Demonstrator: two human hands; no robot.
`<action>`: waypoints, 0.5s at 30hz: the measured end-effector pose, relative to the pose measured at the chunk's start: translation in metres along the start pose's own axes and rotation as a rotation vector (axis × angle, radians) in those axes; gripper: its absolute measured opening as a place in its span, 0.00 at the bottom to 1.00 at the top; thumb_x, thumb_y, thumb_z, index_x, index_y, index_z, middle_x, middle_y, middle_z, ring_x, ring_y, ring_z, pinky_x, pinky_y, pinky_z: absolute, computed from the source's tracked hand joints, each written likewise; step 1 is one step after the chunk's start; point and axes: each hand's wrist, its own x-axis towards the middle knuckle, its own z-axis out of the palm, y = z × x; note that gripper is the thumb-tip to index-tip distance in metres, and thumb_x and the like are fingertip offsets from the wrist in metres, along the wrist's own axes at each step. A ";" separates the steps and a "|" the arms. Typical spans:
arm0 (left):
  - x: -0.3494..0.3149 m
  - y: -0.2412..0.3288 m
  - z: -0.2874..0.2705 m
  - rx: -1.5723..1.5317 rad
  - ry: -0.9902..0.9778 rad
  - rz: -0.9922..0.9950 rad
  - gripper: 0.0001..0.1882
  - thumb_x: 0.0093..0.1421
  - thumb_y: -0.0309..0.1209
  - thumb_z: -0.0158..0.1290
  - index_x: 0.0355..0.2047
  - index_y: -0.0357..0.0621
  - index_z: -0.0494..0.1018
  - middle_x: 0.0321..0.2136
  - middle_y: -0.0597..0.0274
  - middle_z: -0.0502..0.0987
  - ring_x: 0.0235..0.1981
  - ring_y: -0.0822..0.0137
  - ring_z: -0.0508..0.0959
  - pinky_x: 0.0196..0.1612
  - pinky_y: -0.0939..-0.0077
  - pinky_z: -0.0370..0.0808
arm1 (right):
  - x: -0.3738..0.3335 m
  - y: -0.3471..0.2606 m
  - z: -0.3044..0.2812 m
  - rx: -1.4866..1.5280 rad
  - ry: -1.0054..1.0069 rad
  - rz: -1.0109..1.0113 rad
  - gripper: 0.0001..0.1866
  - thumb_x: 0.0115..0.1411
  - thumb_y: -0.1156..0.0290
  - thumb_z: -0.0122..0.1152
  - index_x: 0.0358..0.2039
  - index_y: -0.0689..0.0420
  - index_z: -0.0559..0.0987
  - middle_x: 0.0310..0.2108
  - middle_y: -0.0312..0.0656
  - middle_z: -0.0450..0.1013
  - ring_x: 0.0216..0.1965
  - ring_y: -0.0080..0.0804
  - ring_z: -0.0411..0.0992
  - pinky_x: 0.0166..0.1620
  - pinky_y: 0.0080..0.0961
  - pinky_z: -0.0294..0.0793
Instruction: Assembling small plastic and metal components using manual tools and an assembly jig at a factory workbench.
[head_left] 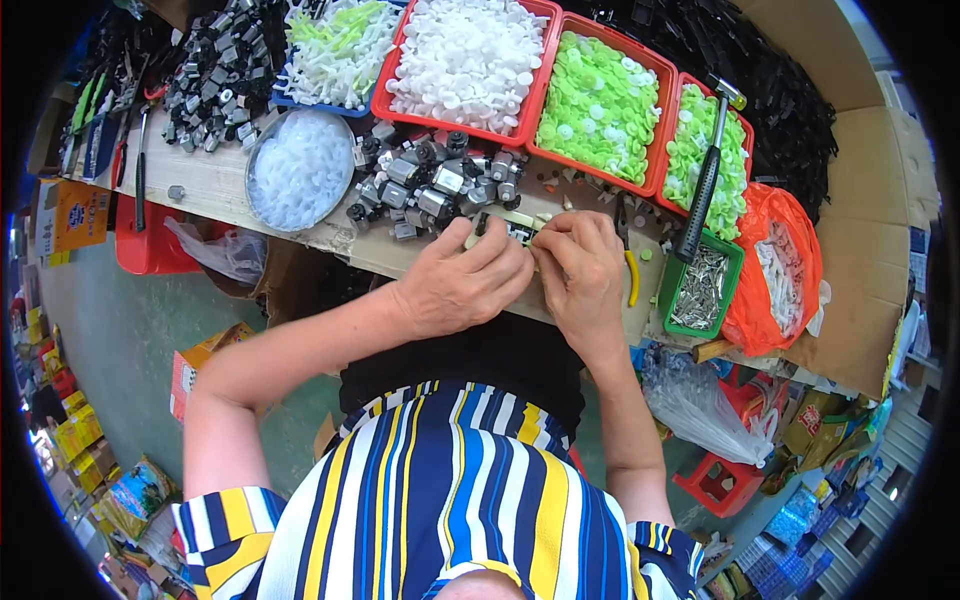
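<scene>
At the bench's front edge, both my hands meet over a small pale, narrow part with black pieces in it [518,233]. My left hand [462,278] has its fingers bent over the part's left side and grips it. At its right end my right hand [582,275] pinches thumb and fingertips together; whatever lies between them is hidden. Just beyond my left hand is a pile of small silver-and-black motors [432,190]. Yellow-handled pliers [632,278] lie to the right of my right hand.
Red trays hold white plastic parts [465,60] and green discs [600,110]. A round dish [300,170] of translucent pieces stands left. Rightward are a green tray [668,300] of metal pins, a hammer [706,190] and an orange bag [735,315]. Cardboard [850,240] walls the right side.
</scene>
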 end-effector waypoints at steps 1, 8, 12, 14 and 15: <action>0.003 -0.005 -0.002 -0.006 0.006 0.000 0.13 0.53 0.34 0.50 0.37 0.41 0.76 0.35 0.60 0.73 0.44 0.58 0.73 0.43 0.65 0.66 | 0.002 -0.001 -0.001 -0.061 -0.022 -0.031 0.06 0.48 0.77 0.66 0.28 0.58 0.79 0.34 0.38 0.72 0.41 0.40 0.70 0.43 0.37 0.65; 0.015 -0.026 -0.007 0.129 -0.061 0.397 0.14 0.54 0.35 0.47 0.32 0.37 0.76 0.31 0.56 0.74 0.44 0.56 0.73 0.48 0.63 0.68 | 0.010 0.009 -0.009 0.039 -0.157 -0.043 0.06 0.47 0.77 0.65 0.28 0.58 0.79 0.33 0.38 0.72 0.41 0.41 0.70 0.44 0.38 0.67; 0.019 -0.024 -0.011 0.159 -0.091 0.484 0.14 0.53 0.35 0.47 0.30 0.36 0.76 0.31 0.56 0.73 0.43 0.57 0.73 0.48 0.63 0.68 | 0.002 0.009 -0.005 0.039 -0.099 -0.037 0.05 0.47 0.77 0.65 0.27 0.59 0.79 0.33 0.39 0.72 0.41 0.41 0.70 0.44 0.38 0.67; 0.017 -0.022 -0.009 0.139 -0.098 0.451 0.14 0.53 0.35 0.48 0.30 0.36 0.76 0.31 0.56 0.73 0.43 0.57 0.73 0.48 0.63 0.68 | -0.002 0.010 -0.001 0.055 -0.059 -0.036 0.05 0.48 0.77 0.65 0.28 0.59 0.79 0.33 0.39 0.72 0.41 0.41 0.70 0.44 0.38 0.67; 0.016 -0.021 -0.008 0.113 -0.104 0.411 0.14 0.53 0.35 0.48 0.31 0.36 0.76 0.31 0.57 0.73 0.42 0.57 0.73 0.48 0.63 0.68 | -0.003 0.011 0.001 0.054 -0.039 -0.039 0.06 0.48 0.77 0.65 0.28 0.59 0.79 0.33 0.39 0.72 0.41 0.41 0.70 0.43 0.38 0.67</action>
